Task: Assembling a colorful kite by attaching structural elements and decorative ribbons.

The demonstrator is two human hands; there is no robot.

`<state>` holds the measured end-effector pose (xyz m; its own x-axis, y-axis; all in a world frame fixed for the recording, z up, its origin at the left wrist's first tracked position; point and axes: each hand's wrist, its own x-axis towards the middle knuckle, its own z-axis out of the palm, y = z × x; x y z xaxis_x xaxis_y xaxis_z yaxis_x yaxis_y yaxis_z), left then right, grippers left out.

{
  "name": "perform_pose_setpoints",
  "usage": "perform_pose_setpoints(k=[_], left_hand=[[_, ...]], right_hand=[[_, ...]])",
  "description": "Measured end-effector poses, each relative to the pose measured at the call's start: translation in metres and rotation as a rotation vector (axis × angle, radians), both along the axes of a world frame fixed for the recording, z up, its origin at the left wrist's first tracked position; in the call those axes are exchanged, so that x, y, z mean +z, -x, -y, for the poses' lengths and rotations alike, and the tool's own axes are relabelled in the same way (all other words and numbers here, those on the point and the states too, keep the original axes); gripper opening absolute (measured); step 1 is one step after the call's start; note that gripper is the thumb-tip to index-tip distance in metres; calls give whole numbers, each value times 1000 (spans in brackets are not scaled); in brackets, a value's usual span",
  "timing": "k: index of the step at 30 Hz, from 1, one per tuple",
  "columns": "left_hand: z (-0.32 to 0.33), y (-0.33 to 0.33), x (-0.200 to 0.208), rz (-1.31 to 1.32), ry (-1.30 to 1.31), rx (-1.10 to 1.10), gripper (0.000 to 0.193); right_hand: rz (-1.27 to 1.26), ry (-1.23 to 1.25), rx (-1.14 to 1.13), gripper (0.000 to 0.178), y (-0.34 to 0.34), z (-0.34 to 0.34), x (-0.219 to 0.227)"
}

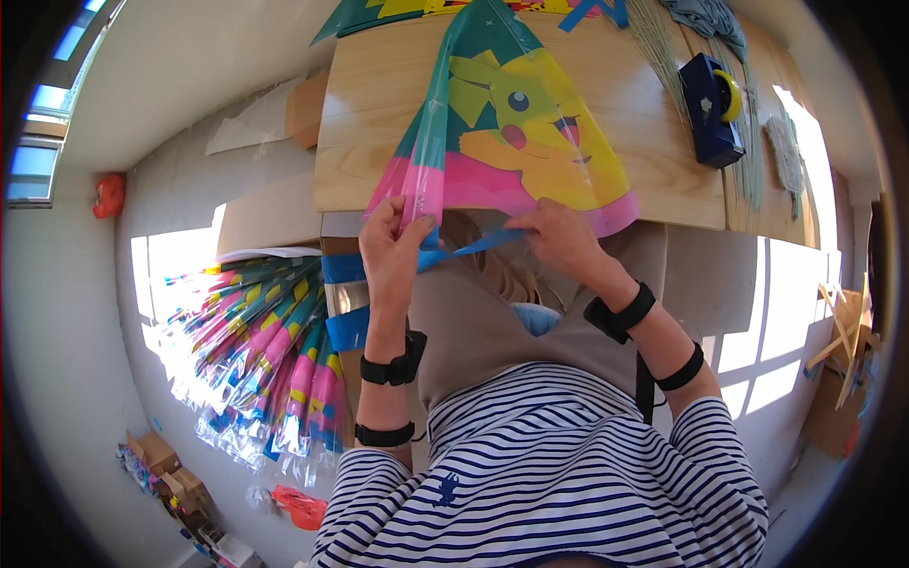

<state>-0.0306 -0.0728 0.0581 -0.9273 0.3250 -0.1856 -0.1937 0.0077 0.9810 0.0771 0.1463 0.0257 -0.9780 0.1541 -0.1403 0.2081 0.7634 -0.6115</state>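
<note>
A thin plastic kite sail (pixel 559 114), green, yellow and pink with a yellow cartoon character, lies on the wooden table and hangs a little over its near edge. The sail's left side is folded over in a narrow strip. At its pink lower left corner, my left hand (pixel 386 251) is closed, pinching the sail and one end of a blue ribbon (pixel 483 245). My right hand (pixel 568 241) grips the ribbon farther right, just below the sail's lower edge. Between the two hands the ribbon runs slightly twisted over my lap.
At the table's right stand a dark blue tape dispenser (pixel 701 114) with yellow tape and bundles of thin sticks (pixel 653 47). More printed sails (pixel 398 11) lie at the far edge. Many folded kites (pixel 265 331) are heaped at my left, beside hanging blue strips (pixel 348 328).
</note>
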Motion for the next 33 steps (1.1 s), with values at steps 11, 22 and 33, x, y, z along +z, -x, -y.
perform_pose_setpoints(k=[11, 22, 33], left_hand=[[-88, -12, 88, -27, -326, -88, 23], [-309, -111, 53, -515, 66, -476, 37], [-210, 40, -27, -1007, 518, -456, 54]], right_hand=[[117, 220, 295, 20, -87, 20, -13], [-69, 454, 172, 40, -111, 17, -7], [58, 529, 439, 20, -120, -3, 40]])
